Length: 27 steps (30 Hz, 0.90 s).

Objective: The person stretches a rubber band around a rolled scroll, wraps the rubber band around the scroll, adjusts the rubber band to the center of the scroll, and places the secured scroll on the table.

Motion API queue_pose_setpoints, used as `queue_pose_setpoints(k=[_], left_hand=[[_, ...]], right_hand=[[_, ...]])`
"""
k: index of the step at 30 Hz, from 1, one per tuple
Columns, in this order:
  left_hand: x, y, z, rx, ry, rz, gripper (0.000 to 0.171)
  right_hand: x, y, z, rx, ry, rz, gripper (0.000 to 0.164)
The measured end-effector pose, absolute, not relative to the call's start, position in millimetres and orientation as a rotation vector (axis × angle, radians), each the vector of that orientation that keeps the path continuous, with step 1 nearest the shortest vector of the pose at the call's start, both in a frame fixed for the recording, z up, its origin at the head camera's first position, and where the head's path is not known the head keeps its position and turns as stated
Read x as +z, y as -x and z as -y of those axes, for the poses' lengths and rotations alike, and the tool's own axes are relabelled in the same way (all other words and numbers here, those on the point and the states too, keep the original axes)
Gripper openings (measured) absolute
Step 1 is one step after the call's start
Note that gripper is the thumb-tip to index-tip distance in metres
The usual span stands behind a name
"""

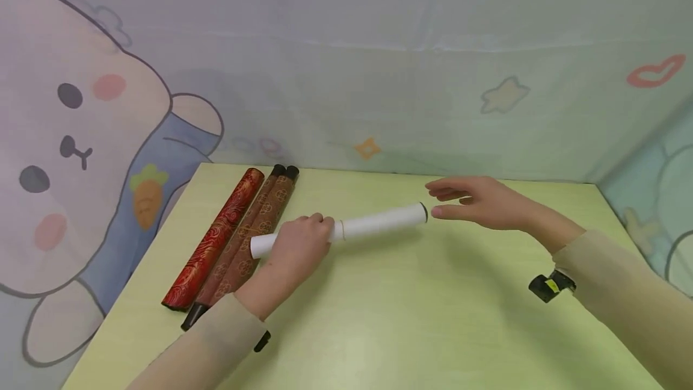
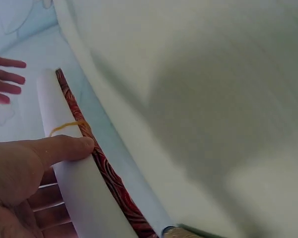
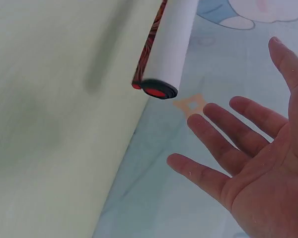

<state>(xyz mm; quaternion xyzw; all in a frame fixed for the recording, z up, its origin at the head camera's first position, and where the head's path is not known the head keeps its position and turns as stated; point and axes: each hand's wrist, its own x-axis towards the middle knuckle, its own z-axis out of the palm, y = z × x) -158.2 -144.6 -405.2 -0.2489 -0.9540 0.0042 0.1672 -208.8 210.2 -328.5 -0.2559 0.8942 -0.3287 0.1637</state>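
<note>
A rolled-up sheet [image 1: 381,223], white outside with a red patterned edge showing in both wrist views, is held above the table. Around its left part my left hand [image 1: 303,245] is curled, and the left wrist view shows the thumb [image 2: 72,148] lying across it. A thin yellowish rubber band [image 2: 67,126] circles the roll just beyond that thumb. Just off the roll's right end, my right hand [image 1: 482,203] hovers with fingers extended, touching nothing. Its palm and spread fingers face the camera in the right wrist view. Red layers [image 3: 156,91] show in the roll's dark-rimmed end.
On the table's left side lie a red roll with gold swirls [image 1: 216,236] and, beside it, two brown flower-patterned rolls [image 1: 277,197] with black ends. The pale yellow-green table [image 1: 379,330] meets a hanging printed cloth [image 1: 346,77] at the back.
</note>
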Motion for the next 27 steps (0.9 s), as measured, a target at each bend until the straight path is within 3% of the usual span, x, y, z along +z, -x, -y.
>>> queue_pose_setpoints(k=[13,27], left_hand=[[-425.8,183.5,187.9,-0.46,0.176,3.056,0.027],[-434.5,195.7,216.5,-0.643,-0.031,3.144,0.036]], right_hand=[[-364.5,203.7,-209.7,-1.029,0.711,-2.463,0.059],[-397.8,179.3,-224.6,-1.127,0.662,-2.392,0.056]])
